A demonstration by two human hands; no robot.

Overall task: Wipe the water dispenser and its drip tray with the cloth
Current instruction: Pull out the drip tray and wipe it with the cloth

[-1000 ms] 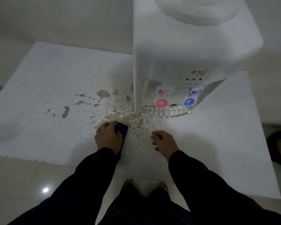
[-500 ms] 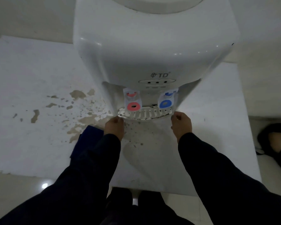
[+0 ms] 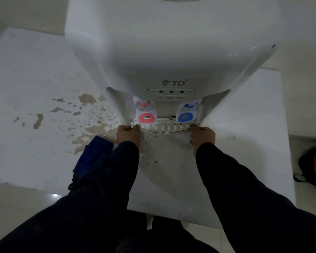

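We look through a single wide-angle camera worn on the head, standing in front of the white plastic water dispenser (image 3: 162, 52) and tilted steeply down and forward at it. We are close: the dispenser's rounded body fills the upper middle of the view and its top runs off the upper edge. At the dispenser's foot, near the centre, sits the white slotted drip tray (image 3: 164, 128). Our dark-sleeved arms rise from the lower edge towards the dispenser, the left hand (image 3: 129, 134) and right hand (image 3: 203, 136) gripping the tray's two ends. The white stone slab (image 3: 35, 84) spreads to either side of the dispenser, and pale floor tiles (image 3: 16, 207) show before it, nearest us.
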